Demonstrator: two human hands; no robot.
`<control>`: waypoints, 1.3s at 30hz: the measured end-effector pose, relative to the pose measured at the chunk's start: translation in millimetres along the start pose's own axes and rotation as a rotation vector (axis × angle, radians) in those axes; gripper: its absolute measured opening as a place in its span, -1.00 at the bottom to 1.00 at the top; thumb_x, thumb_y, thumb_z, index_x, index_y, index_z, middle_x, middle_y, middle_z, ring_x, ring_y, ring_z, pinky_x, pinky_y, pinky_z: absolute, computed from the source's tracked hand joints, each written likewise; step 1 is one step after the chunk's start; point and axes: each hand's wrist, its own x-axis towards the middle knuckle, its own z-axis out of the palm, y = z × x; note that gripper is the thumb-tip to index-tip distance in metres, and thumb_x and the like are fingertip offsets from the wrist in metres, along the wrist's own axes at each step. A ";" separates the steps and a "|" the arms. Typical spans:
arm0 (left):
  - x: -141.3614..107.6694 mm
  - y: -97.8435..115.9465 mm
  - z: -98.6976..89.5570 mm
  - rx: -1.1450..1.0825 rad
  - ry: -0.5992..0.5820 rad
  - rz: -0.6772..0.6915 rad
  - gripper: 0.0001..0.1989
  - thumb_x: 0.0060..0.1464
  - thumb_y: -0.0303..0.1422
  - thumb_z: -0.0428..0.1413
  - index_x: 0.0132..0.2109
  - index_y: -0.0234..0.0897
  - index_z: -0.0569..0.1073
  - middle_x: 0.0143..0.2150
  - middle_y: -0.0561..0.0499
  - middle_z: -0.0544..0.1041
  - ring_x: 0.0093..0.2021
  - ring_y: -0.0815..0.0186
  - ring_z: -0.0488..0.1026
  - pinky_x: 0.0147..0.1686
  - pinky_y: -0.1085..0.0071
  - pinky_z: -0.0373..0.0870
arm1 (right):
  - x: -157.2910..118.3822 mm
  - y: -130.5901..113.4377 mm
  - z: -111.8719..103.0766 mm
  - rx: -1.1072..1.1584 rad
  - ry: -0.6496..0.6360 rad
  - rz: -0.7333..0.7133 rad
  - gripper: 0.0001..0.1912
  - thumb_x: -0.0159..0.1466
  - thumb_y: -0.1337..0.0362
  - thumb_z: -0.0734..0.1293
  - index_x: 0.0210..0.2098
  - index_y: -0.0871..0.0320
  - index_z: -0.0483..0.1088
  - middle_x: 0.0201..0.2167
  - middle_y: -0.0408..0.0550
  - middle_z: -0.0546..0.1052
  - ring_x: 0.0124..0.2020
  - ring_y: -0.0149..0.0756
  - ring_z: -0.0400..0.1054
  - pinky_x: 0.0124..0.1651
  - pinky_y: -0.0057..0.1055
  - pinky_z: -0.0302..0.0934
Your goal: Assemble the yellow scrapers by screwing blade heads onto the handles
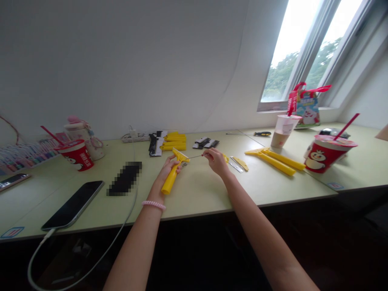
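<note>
My left hand is closed around a yellow scraper, its handle slanting down toward the table's front edge and its wide head up. Into that head, from the right, runs the thin metal shaft of a screwdriver, gripped in the closed fingers of my right hand; its handle is mostly hidden by the hand. Small metal bits, perhaps screws, show just below the scraper's head. Just right of my right hand lie a yellow blade cover and a clear strip.
Behind are several yellow handles, black-and-white packets and another screwdriver. To the right stand yellow scrapers, a milky drink and a red cup. A phone with a cable and another red cup are left.
</note>
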 end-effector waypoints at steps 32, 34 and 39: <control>0.1 -1.0 -0.1 0.081 -0.005 -0.029 -0.46 -0.13 -0.59 0.08 0.02 -0.18 0.13 -0.35 0.01 0.38 -0.60 0.53 0.30 -0.66 0.63 0.17 | -3.7 -18.6 4.5 0.071 0.028 0.139 -0.78 0.24 0.16 0.07 -0.38 0.12 0.25 -0.50 -0.13 0.44 -0.55 -0.38 0.22 -0.46 -0.49 0.01; 0.4 -1.1 -0.2 0.080 -0.007 -0.030 -0.46 -0.13 -0.59 0.08 0.02 -0.18 0.13 -0.35 0.01 0.38 -0.59 0.53 0.31 -0.66 0.63 0.17 | -3.3 -18.9 4.8 0.070 0.048 0.136 -0.87 0.20 0.21 0.10 -0.35 0.11 0.20 -0.45 -0.11 0.43 -0.49 -0.35 0.24 -0.43 -0.48 0.04; -0.8 -0.2 0.7 0.091 -0.020 -0.025 -0.47 -0.12 -0.58 0.08 0.01 -0.19 0.13 -0.36 0.01 0.39 -0.60 0.53 0.30 -0.66 0.63 0.17 | -2.8 -17.9 6.1 0.133 0.086 0.147 -0.87 0.18 0.18 0.13 -0.39 0.10 0.16 -0.51 -0.15 0.40 -0.57 -0.39 0.17 -0.47 -0.49 0.03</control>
